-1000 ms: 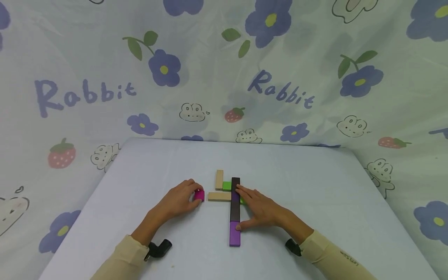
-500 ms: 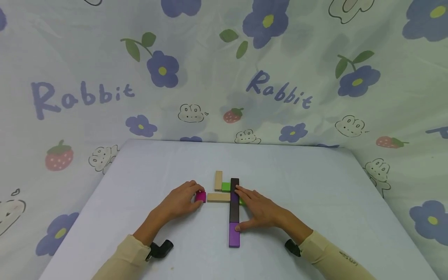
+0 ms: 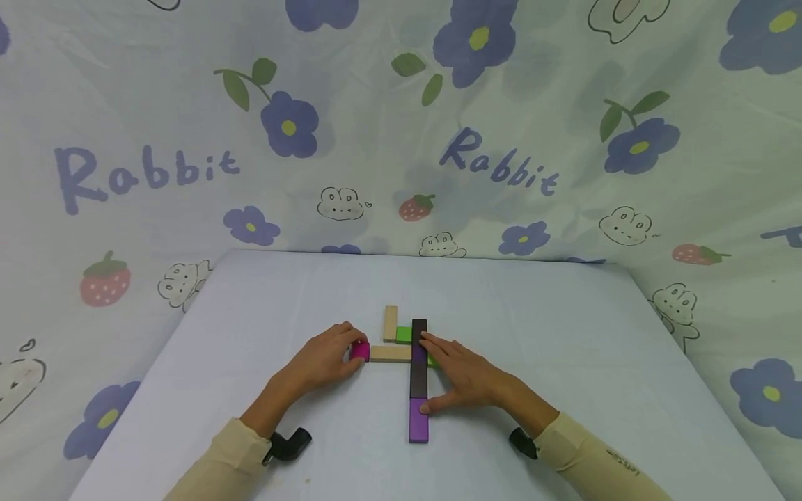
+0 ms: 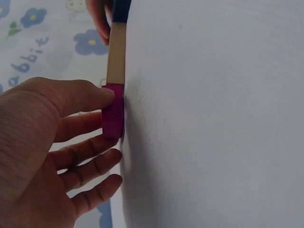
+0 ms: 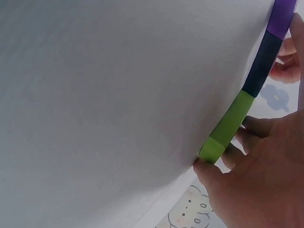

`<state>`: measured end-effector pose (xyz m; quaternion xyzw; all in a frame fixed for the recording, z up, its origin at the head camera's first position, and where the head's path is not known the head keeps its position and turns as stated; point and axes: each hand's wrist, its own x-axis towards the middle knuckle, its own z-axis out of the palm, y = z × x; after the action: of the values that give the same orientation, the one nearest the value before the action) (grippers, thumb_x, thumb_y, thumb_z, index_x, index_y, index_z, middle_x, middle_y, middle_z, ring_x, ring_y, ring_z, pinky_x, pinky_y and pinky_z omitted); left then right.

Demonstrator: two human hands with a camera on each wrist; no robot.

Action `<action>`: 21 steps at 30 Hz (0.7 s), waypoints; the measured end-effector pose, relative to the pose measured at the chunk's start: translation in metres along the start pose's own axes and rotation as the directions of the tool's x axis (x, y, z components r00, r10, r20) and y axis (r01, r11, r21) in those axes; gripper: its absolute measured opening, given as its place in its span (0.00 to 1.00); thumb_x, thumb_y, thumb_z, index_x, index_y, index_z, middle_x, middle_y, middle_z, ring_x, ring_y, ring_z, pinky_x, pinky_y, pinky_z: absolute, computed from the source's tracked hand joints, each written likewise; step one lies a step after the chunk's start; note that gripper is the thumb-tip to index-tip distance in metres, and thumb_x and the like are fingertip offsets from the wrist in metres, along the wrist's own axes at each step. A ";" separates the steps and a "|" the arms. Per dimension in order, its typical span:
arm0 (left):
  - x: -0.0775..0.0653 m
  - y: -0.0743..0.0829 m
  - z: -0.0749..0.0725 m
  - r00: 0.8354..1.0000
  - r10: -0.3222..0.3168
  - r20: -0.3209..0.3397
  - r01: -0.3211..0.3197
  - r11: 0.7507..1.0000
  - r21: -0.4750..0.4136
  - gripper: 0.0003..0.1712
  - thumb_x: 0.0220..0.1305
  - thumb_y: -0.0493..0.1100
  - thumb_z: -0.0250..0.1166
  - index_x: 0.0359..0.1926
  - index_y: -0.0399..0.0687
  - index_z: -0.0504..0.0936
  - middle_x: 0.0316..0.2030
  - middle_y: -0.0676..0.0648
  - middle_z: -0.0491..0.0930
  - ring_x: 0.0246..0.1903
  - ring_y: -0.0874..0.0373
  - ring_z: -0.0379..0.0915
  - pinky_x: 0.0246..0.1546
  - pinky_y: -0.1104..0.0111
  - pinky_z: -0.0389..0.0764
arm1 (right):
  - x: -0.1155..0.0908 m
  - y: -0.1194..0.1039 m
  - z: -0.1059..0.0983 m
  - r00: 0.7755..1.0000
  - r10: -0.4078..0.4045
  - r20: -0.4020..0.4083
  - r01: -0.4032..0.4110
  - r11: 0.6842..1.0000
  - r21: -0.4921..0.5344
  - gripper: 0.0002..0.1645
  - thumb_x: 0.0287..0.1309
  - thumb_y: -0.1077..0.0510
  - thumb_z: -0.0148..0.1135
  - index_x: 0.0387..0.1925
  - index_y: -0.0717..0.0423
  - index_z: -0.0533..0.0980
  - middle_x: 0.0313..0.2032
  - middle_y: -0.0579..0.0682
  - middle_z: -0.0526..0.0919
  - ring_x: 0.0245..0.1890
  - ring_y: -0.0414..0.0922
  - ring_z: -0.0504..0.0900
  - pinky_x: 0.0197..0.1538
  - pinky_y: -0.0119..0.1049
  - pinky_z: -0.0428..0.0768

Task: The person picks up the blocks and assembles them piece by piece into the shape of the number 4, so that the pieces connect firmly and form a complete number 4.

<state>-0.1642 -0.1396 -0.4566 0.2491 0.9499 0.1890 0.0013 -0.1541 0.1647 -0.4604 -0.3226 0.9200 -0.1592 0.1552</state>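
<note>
My left hand point(image 3: 322, 358) pinches a magenta block point(image 3: 360, 351) between thumb and fingers. In the left wrist view, that block point(image 4: 113, 118) meets the end of a plain wooden block point(image 4: 117, 54), its other fingers spread below. My right hand point(image 3: 466, 376) lies along a dark strip point(image 3: 418, 379) with fingers fairly straight. Its thumb touches the purple block point(image 3: 418, 423) at the strip's near end, while a fingertip rests near the far part. Seen from the right wrist, fingers also touch a green block point(image 5: 232, 121); the head view mostly hides this one.
Behind the wooden block lying crosswise point(image 3: 391, 354), another wooden block point(image 3: 390, 323) points away, beside a small green block point(image 3: 404, 335). All lie on a white-covered table point(image 3: 532, 313). A patterned curtain point(image 3: 376, 139) hangs behind its far edge.
My left hand has slid the magenta block slightly right, closing the small gap to the wooden block. My right hand has stayed in place on the strip.
</note>
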 end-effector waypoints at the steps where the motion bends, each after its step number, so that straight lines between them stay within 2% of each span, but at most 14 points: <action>1: 0.000 0.000 0.000 1.000 -0.001 0.001 0.001 1.000 -0.001 0.18 0.60 0.43 0.73 0.51 0.44 0.83 0.43 0.50 0.78 0.39 0.60 0.70 0.41 0.64 0.81 | 0.000 0.000 0.000 1.000 0.000 -0.001 0.000 1.000 0.000 0.72 0.45 0.18 0.66 0.80 0.50 0.49 0.80 0.44 0.45 0.77 0.53 0.53 0.75 0.52 0.55; 10: 0.002 0.001 0.002 1.000 0.002 0.006 -0.002 1.000 0.021 0.19 0.60 0.43 0.73 0.52 0.44 0.83 0.45 0.49 0.78 0.40 0.58 0.72 0.43 0.63 0.82 | 0.000 0.000 0.000 1.000 0.004 0.008 -0.004 1.000 -0.004 0.72 0.45 0.18 0.65 0.81 0.49 0.49 0.80 0.45 0.45 0.77 0.52 0.52 0.75 0.52 0.54; 17: 0.005 0.003 0.003 0.999 -0.026 0.035 0.026 1.000 0.008 0.22 0.60 0.45 0.74 0.54 0.45 0.83 0.46 0.49 0.79 0.45 0.55 0.75 0.53 0.58 0.81 | 0.001 -0.001 0.000 1.000 0.010 0.008 -0.010 1.000 -0.004 0.73 0.44 0.18 0.66 0.80 0.49 0.49 0.80 0.45 0.46 0.77 0.51 0.52 0.75 0.52 0.54; 21: 0.007 0.005 0.003 0.998 -0.032 0.050 0.032 0.999 0.003 0.22 0.60 0.46 0.75 0.55 0.46 0.84 0.46 0.50 0.79 0.46 0.55 0.75 0.53 0.58 0.80 | 0.001 -0.001 -0.001 1.000 0.012 0.009 -0.012 1.000 0.002 0.72 0.44 0.18 0.66 0.81 0.49 0.49 0.80 0.45 0.46 0.77 0.52 0.52 0.75 0.52 0.54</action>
<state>-0.1679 -0.1313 -0.4567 0.2384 0.9537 0.1815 0.0276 -0.1543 0.1637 -0.4596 -0.3177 0.9211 -0.1577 0.1604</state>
